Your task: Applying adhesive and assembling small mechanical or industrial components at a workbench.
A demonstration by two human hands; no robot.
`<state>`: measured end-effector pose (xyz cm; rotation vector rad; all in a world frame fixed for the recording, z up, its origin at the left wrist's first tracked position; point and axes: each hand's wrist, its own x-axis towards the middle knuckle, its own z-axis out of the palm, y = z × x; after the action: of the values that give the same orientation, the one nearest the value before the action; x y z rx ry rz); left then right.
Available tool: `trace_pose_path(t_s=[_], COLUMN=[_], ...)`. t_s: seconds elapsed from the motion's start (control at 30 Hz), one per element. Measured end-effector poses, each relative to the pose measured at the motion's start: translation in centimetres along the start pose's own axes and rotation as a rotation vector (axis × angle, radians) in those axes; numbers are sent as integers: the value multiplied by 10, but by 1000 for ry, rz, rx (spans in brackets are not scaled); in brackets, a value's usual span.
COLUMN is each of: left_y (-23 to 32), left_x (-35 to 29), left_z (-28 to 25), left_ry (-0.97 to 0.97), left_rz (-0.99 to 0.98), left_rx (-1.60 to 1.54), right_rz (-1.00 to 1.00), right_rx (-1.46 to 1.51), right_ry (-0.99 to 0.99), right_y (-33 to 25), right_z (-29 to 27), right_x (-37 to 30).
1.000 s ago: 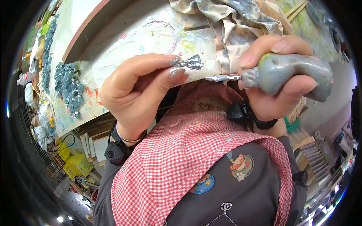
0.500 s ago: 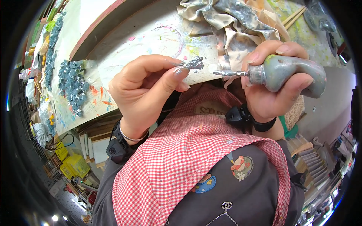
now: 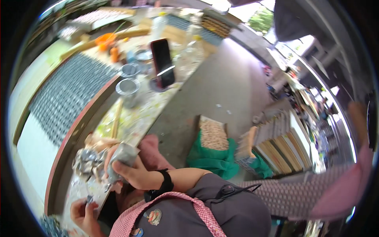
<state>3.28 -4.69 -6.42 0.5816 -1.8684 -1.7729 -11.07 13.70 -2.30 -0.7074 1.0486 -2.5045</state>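
Observation:
At the lower left, my left hand [image 3: 83, 215] pinches a small dark grey painted piece [image 3: 90, 198] between thumb and fingertips. My right hand [image 3: 138, 173] is wrapped round a grey, paint-smeared squeeze bottle [image 3: 124, 155]. The bottle's narrow metal nozzle [image 3: 107, 187] points down and left, toward the piece but apart from it. Just beyond the bottle lies a crumpled, grey-stained cloth [image 3: 90, 160] on the paint-spotted table [image 3: 75, 189]. Motion blur softens both hands.
A wooden-edged board with rows of small grey pieces [image 3: 71, 91] fills the far left. Cups [image 3: 128, 87], a phone [image 3: 160, 59] and clear bottles [image 3: 158, 27] stand farther along. On the right are a green cloth [image 3: 215, 162], stacked boards [image 3: 282, 148] and a person in pink [image 3: 343, 193].
The view has swung to the right, bringing the phone, cups, floor and another person into sight. Both hands now appear lower left, still holding the small piece and the bottle.

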Motion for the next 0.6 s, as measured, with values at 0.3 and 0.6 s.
trace_pose_path(t_s=[0.3, 0.6], left_y=[44, 39], left_x=[-6, -8], left_z=[19, 17], left_ry=[14, 39], left_rz=[-107, -6], left_rx=[-160, -119], right_rz=[-24, -32], right_rx=[-162, -200], right_ry=[42, 29], right_y=[-28, -28], right_z=[-2, -4], right_x=[-25, -33])
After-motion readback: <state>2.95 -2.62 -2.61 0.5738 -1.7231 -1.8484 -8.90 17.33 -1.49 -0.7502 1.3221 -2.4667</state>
